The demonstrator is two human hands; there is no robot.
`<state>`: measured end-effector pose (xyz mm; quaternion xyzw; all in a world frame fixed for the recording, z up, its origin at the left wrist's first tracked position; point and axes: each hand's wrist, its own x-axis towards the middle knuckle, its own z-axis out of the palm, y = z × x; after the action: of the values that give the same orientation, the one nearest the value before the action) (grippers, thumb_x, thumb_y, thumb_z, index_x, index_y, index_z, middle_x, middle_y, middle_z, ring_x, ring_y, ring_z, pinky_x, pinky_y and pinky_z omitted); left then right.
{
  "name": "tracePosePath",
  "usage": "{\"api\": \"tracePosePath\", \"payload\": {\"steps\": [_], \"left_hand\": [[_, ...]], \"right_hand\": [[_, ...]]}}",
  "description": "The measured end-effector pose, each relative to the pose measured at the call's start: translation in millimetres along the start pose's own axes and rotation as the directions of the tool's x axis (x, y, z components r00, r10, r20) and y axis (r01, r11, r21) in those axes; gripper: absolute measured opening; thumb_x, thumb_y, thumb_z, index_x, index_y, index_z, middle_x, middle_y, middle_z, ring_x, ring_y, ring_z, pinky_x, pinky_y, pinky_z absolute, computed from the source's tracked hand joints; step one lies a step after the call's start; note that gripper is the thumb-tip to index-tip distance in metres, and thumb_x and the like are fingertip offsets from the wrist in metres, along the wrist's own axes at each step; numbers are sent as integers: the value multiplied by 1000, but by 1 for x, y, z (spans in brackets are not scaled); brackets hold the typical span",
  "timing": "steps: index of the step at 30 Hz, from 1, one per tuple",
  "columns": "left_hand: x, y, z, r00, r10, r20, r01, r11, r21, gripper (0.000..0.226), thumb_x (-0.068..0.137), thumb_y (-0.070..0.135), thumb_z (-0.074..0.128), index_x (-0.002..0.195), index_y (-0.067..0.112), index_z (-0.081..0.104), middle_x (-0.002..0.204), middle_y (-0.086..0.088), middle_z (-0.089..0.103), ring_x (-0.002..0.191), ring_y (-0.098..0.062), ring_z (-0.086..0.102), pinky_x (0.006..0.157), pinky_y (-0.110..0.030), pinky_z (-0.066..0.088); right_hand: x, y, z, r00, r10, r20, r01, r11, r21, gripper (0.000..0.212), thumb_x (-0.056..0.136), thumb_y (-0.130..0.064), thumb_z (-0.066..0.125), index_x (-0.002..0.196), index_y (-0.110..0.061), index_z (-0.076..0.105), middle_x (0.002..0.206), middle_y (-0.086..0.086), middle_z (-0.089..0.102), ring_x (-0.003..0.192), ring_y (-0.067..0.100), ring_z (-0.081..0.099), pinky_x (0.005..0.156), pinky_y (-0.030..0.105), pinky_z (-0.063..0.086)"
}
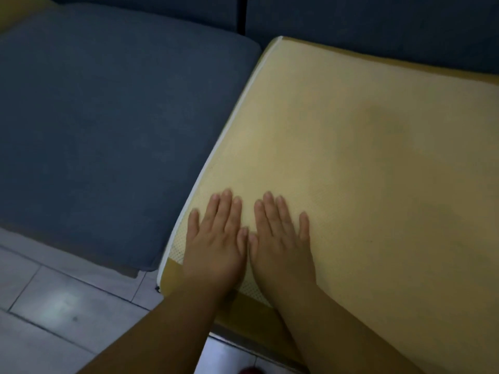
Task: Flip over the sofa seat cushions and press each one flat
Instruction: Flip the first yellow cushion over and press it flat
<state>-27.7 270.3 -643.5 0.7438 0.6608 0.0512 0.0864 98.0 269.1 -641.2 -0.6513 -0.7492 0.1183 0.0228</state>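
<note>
Two seat cushions lie side by side on the sofa. The right cushion (364, 157) shows a yellow mesh face with a white zipper seam along its left edge. The left cushion (108, 125) shows its dark blue fabric face. My left hand (216, 238) and my right hand (280, 238) lie flat, palms down and fingers straight, side by side on the near left corner of the yellow cushion, thumbs touching.
Dark blue back cushions (378, 25) stand behind the seats, split by a dark gap. Pale floor tiles (54, 306) run along the sofa's front edge at the lower left. A yellow strip shows at the far top left corner.
</note>
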Motion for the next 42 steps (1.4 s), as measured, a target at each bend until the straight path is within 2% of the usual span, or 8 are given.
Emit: {"api": "tracePosePath", "payload": {"steps": [6,16,24,27,31,34,38,42], "left_hand": [[4,0,4,1000,2,5,-3,999,37,58,99,42,-3,153,21,-6,159,1,-18,146,-15,-20,117,-45,-8],[6,65,-18,993,70,-95,-79,992,-94,57,100,43,5,152,25,-6,157,5,-22,144,-11,-24,117,-39,-12],[-18,113,27,976,216,-21,-215,975,55,56,100,40,17,151,18,27,159,-2,16,147,-19,10,118,-46,7],[-15,145,13,952,281,-125,-284,959,-3,55,100,38,24,151,17,24,159,-4,14,147,-21,11,117,-46,6],[-33,175,40,937,350,-7,-350,936,22,56,100,39,22,151,17,28,160,-2,12,148,-20,9,115,-48,11],[-30,180,48,953,301,26,-302,951,68,57,100,40,17,152,17,25,160,0,11,148,-19,7,116,-45,5],[-32,221,32,924,370,-98,-372,928,-6,54,99,36,24,148,15,32,157,-5,22,146,-23,17,114,-46,10],[-55,249,57,885,466,-22,-466,885,-14,56,99,36,24,149,13,31,159,-6,19,147,-23,15,115,-50,17]], "right_hand": [[2,2,-3,1000,16,1,-16,1000,25,62,98,-45,1,154,-18,5,162,3,-3,149,22,-7,115,53,-2],[-21,41,-54,976,132,-173,-118,989,90,62,99,-43,8,145,-25,-29,149,-4,-43,140,16,-36,109,49,-25],[-77,112,-19,986,164,-24,-163,986,33,65,96,-47,3,155,-23,-5,157,-4,-24,146,17,-23,114,48,-16],[-85,125,-40,940,244,-238,-231,969,81,62,97,-43,13,154,-20,3,161,0,-9,149,19,-7,115,49,-9],[-120,163,-19,956,267,-121,-264,964,46,62,97,-41,22,153,-14,23,161,4,10,149,22,9,114,55,11],[-117,171,-20,968,246,-53,-244,969,46,71,92,-48,-1,156,-19,8,160,-2,-12,148,18,-12,115,47,-10],[-139,196,-49,915,334,-225,-330,942,54,64,96,-42,17,153,-14,18,162,6,8,149,23,6,114,48,-3],[-172,231,-25,916,386,-109,-385,922,33,64,96,-47,8,154,-19,4,163,3,1,149,18,-7,118,48,-2]]}}
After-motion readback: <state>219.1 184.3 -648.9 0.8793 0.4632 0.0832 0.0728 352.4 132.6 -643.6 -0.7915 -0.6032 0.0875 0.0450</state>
